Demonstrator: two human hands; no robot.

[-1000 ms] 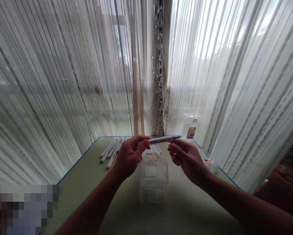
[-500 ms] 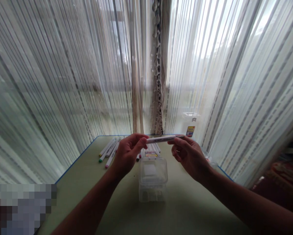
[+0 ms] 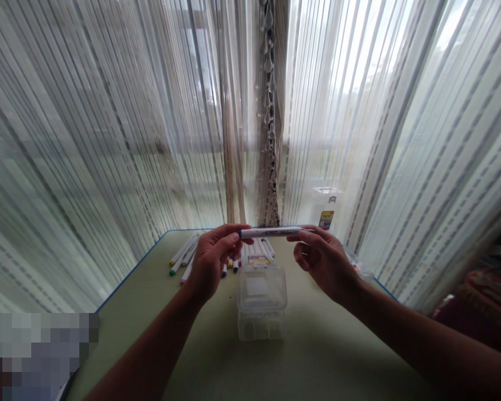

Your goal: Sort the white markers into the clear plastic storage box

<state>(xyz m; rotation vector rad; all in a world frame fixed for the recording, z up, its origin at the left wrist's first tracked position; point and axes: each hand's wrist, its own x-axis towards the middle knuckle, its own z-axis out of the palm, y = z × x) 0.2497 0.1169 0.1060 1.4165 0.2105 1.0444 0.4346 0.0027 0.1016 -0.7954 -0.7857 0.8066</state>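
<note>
A white marker (image 3: 271, 232) with a dark blue end is held level above the table, stretched between both hands. My left hand (image 3: 214, 253) pinches its blue end between thumb and fingers. The other end, at the right, sits in the closed fingertips of my right hand (image 3: 321, 253). Below the marker stands a clear plastic box (image 3: 261, 328), its transparent lid (image 3: 262, 287) raised toward the far side. Several white markers with coloured ends lie behind the box, partly hidden by my left hand. More markers (image 3: 187, 253) lie left of that hand.
A tall clear container (image 3: 326, 209) with a yellow label stands at the table's back right. Clear plastic packaging (image 3: 361, 267) lies behind my right wrist. The green table (image 3: 150, 312) has a blue edge, and striped sheer curtains (image 3: 108, 139) hang behind it.
My left hand has shifted slightly left along the marker, so its blue end now shows. The marker is a little higher and more level. My right hand has barely moved.
</note>
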